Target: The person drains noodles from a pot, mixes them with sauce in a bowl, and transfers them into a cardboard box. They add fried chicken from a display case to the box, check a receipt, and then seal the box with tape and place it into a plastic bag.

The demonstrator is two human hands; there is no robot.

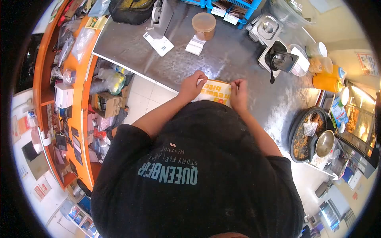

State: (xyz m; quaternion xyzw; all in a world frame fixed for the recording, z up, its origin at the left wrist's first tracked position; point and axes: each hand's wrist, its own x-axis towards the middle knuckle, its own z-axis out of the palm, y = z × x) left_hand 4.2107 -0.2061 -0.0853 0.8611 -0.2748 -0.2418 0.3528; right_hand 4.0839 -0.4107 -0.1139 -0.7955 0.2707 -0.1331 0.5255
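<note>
Pinching a white packet (215, 92) w/ yellow lettering at opp. corners, L hand (192, 86) and R hand (239, 96) had fingers closed on it. Packet was at the near edge of the surface (234, 59), by the shirt (190, 139); lidded tub (204, 27) stood farther back.

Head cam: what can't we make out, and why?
All head view:
Near part of printed packet: hidden by black shirt.
Palms of left hand and right hand: turned away.
Small print on white slip: too small.
Far side of blue crate: cut off, top edge.
</note>
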